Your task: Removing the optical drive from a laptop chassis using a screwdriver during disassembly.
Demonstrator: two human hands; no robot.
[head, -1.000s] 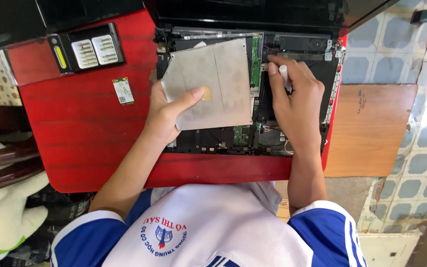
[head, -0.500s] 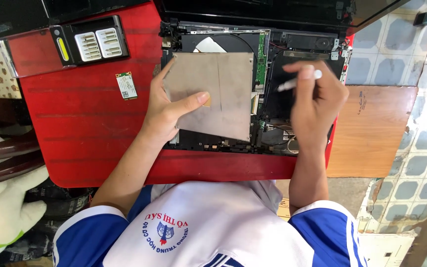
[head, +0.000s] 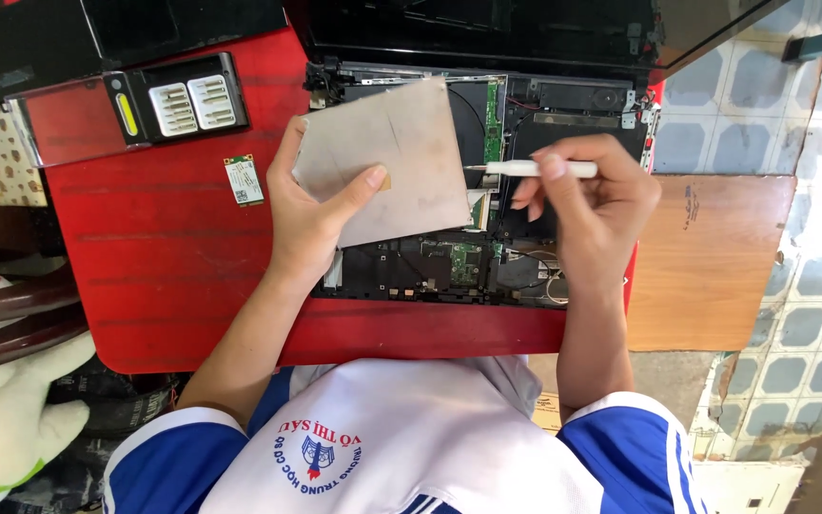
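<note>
A red table stands over a floor of pale patterned tiles, and a brown wooden board lies beside the table on the right side. On the table there is an opened laptop with its cover taken off, so the green circuit boards and black inner parts are visible. The left hand grasps a flat grey metal plate; the thumb presses on the top face and the fingers go around its left edge. The plate is held tilted over the left half of the laptop. The right hand is closed around a thin white screwdriver, which lies almost horizontal, and its metal tip points left, just beside the right edge of the plate. To the left of the laptop, a small green circuit card lies on the table, apart from the hands. Behind it there is a black case of screwdriver bits with a yellow piece inside. A plush toy in white and green is at the lower left corner.
</note>
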